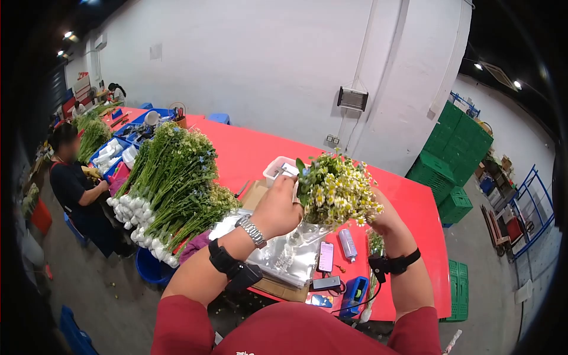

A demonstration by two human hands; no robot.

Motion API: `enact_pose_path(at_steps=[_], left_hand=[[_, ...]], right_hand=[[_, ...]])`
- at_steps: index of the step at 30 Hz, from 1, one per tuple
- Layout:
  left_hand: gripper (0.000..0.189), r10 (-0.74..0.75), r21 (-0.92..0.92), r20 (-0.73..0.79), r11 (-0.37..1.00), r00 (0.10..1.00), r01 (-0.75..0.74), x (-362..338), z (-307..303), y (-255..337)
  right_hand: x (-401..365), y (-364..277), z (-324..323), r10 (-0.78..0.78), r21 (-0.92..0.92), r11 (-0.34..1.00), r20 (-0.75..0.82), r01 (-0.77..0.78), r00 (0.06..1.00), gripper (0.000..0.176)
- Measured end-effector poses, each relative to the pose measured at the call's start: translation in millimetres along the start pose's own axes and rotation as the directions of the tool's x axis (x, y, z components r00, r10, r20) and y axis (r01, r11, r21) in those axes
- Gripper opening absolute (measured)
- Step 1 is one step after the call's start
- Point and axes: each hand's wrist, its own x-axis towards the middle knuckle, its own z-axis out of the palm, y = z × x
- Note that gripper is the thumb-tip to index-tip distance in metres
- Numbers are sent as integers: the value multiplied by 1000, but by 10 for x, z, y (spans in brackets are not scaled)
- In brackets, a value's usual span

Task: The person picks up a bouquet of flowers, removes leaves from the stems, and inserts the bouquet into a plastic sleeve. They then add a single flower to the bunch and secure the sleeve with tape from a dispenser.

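A bunch of small white-and-yellow daisy-like flowers (341,190) is held up over the table. My right hand (383,212) is closed around it from the right, its fingers mostly hidden behind the blooms. Left of the bunch, my left hand (277,208) reaches to a small white plastic tub (273,168). Its fingers are bent together over the tub's near edge, at a small pale item (288,170) too small to name. Clear plastic sleeves (278,260) lie stacked below my left hand.
On the red table (254,145) are a phone (325,257), a spray can (348,245), a blue tape dispenser (355,293) and a large heap of flower stems (171,177). A co-worker (74,183) stands at left. Green crates (452,160) stand at right.
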Motion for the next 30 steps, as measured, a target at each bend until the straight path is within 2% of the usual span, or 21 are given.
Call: enact_pose_path(at_steps=[2,4,5,6,7,8,10,11,13,15,16,18,19,21,23,24,25,26,28,29,30], left_hand=[[56,-2,41,27,999,1000,1,114,-38,-20],[56,-5,82,62,997,998,0,109,-56,-10],[56,16,103,41,994,999,-21,113,-80,4],[56,36,123,19,992,999,-39,118,-99,18],[58,56,83,-25,995,998,-53,107,-106,61],[58,58,85,-25,995,998,-56,120,-157,182],[59,5,57,26,998,1000,-6,136,-256,422],[59,4,58,34,998,999,-6,133,-236,410],[60,82,198,-98,978,992,-61,182,-211,364],[59,81,183,-121,981,989,-58,234,-290,343],[58,81,170,-145,984,986,-56,242,-327,353],[54,32,103,-157,995,987,-16,239,-403,454],[60,48,87,-165,996,985,-34,252,-408,458],[66,64,71,-160,996,985,-53,195,-421,491],[96,79,-208,-214,970,974,-125,82,-480,531],[96,84,-207,-213,970,973,-129,-7,-414,426],[107,156,-194,-379,950,912,-243,-159,-246,213],[119,223,-162,-530,920,818,-356,-316,-42,0],[115,130,-129,-478,968,869,-215,-651,654,-264],[104,194,-73,-265,973,945,-221,-744,943,-427],[93,235,-23,-33,971,971,-236,-848,1233,-609]], right_hand=[[-2,-32,-86,6,2,1000,54,-6,999,36],[68,82,-212,59,54,997,25,-60,998,39],[69,18,-196,-86,-281,954,70,102,994,44],[64,-59,-170,-204,-573,778,158,258,966,49],[-12,-186,-16,-147,-423,894,39,150,988,59],[-13,-227,-13,-149,-423,894,38,151,988,59],[13,-298,-15,-165,-770,631,-9,99,986,66],[-20,-368,12,-163,-767,635,-14,94,987,66],[-82,-658,102,-57,-685,727,-115,-38,992,70],[-106,-802,128,7,-619,774,-205,-136,979,73],[-140,-819,130,11,-614,776,-211,-141,977,73],[-168,-892,133,-62,-595,802,-168,-51,984,73],[-171,-916,195,-122,-648,761,-164,-14,979,70],[-113,-802,131,-132,-609,793,-154,10,979,72],[-74,-695,104,-159,-575,817,-141,50,977,73],[-119,-606,132,-383,-349,889,-208,298,900,73],[-190,-477,151,-551,-120,830,-329,545,767,73],[-271,-262,94,-554,-122,828,-339,548,761,73],[-403,418,-109,-588,-254,795,-544,550,598,70],[-405,831,-115,-509,-303,861,-548,409,664,66],[-406,1311,-130,-415,-345,904,-560,253,717,63]])
